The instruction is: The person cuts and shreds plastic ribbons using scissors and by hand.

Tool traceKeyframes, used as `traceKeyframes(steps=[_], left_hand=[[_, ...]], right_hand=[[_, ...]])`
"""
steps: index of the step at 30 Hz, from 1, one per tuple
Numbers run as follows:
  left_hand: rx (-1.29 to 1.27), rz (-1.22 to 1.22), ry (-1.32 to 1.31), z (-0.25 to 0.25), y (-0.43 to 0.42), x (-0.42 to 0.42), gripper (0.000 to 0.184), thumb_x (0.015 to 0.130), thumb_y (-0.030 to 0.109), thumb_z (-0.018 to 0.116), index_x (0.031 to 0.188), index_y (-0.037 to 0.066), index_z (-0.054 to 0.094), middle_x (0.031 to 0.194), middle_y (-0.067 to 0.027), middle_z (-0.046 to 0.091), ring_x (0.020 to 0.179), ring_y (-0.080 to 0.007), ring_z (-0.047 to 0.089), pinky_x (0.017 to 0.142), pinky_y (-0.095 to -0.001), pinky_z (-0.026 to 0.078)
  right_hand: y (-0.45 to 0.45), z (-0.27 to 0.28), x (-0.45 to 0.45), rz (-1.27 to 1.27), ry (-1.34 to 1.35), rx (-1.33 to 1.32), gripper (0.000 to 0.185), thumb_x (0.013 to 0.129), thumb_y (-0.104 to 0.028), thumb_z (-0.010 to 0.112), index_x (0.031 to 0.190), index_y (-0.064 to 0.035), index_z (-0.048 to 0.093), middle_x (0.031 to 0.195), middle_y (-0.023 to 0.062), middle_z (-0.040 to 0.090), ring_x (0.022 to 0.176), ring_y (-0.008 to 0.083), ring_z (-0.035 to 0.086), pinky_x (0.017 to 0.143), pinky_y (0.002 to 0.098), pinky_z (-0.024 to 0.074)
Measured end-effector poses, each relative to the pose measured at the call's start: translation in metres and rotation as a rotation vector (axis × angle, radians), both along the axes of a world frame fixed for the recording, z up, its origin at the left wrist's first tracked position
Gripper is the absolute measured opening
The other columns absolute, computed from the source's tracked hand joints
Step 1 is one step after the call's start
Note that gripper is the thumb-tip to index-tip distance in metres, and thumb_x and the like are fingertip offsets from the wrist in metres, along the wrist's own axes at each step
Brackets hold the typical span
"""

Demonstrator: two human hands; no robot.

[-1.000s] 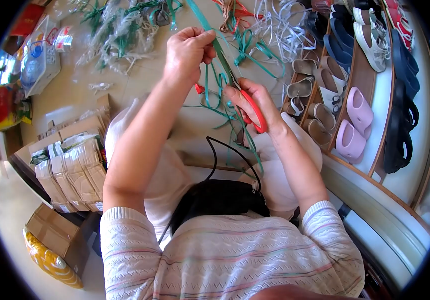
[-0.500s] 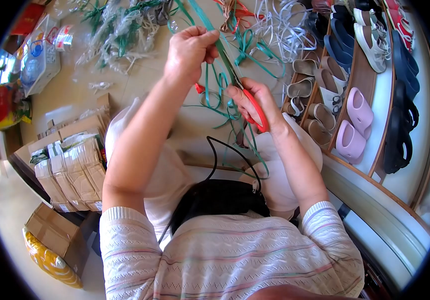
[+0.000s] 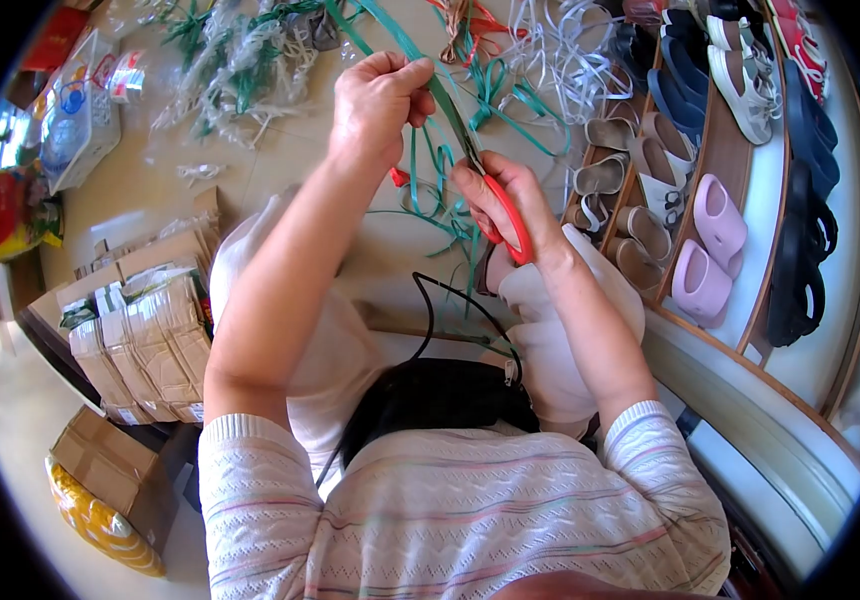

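My left hand [image 3: 378, 105] is closed, pinching a green strap [image 3: 445, 103] between thumb and fingers. The strap runs past it to the top edge and down to the scissor blades. Closed around the handles of red-handled scissors [image 3: 512, 222] is my right hand [image 3: 506, 190], lower and to the right. The blades point up and left along the strap. Loose green strips [image 3: 430, 190] lie on the floor beyond both hands.
Shoes and pink slippers [image 3: 717, 212] fill a rack at right. Tied cardboard [image 3: 150, 340] stands at left, below a clear plastic bin [image 3: 80, 120]. White strips [image 3: 560, 50] and a tangled plastic pile [image 3: 240, 60] lie ahead. A black bag [image 3: 435, 395] rests at my waist.
The long green strip that hung below the scissors over my right leg has dropped away. Another green strap end now shows above my left hand. Both hands have barely moved.
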State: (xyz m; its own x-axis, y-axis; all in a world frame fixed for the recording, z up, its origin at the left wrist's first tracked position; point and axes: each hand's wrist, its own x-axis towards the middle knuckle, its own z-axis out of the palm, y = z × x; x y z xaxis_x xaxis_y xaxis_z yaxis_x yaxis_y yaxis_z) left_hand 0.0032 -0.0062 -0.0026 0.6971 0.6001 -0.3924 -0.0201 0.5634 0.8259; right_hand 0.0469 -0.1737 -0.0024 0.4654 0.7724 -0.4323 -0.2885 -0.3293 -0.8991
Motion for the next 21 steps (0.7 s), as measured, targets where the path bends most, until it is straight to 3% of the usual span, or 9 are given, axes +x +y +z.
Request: traceKeyframes(steps=[9, 12, 15, 21], left_hand=[[-0.013, 0.034, -0.01, 0.001, 0.014, 0.003, 0.011, 0.078, 0.007, 0.062, 0.072, 0.001, 0.053, 0.058, -0.0035, 0.051, 0.044, -0.01, 0.046, 0.041, -0.0217, 0.033], [0.037, -0.009, 0.006, 0.0, 0.005, 0.001, 0.011, 0.078, 0.007, 0.062, 0.074, 0.001, 0.054, 0.058, -0.003, 0.051, 0.044, -0.0099, 0.046, 0.04, -0.0216, 0.033], [0.012, -0.005, 0.008, 0.002, -0.005, 0.0, 0.011, 0.078, 0.008, 0.062, 0.074, 0.002, 0.054, 0.058, -0.0027, 0.051, 0.044, -0.0099, 0.047, 0.038, -0.0216, 0.033], [0.006, -0.05, 0.029, 0.0, 0.007, 0.003, 0.011, 0.078, 0.007, 0.062, 0.074, 0.001, 0.053, 0.059, -0.0037, 0.052, 0.043, -0.0102, 0.046, 0.039, -0.0214, 0.034]], right_hand=[[-0.007, 0.007, -0.003, 0.015, 0.062, -0.091, 0.024, 0.082, -0.026, 0.062, 0.078, -0.0036, 0.056, 0.058, -0.0071, 0.04, 0.05, 0.0019, 0.032, 0.042, 0.0187, 0.024], [-0.001, 0.006, -0.004, 0.01, -0.005, 0.004, 0.026, 0.086, -0.03, 0.057, 0.079, -0.0062, 0.05, 0.051, -0.007, 0.035, 0.04, 0.002, 0.031, 0.036, 0.0185, 0.0244], [0.0, 0.001, -0.001, -0.045, 0.035, -0.001, 0.025, 0.082, -0.028, 0.062, 0.076, -0.0039, 0.055, 0.056, -0.0075, 0.039, 0.047, 0.0016, 0.031, 0.04, 0.0192, 0.022], [-0.005, 0.012, -0.003, 0.018, 0.066, -0.075, 0.029, 0.082, -0.032, 0.062, 0.077, -0.0049, 0.054, 0.054, -0.007, 0.039, 0.044, 0.0011, 0.031, 0.038, 0.0188, 0.0219]])
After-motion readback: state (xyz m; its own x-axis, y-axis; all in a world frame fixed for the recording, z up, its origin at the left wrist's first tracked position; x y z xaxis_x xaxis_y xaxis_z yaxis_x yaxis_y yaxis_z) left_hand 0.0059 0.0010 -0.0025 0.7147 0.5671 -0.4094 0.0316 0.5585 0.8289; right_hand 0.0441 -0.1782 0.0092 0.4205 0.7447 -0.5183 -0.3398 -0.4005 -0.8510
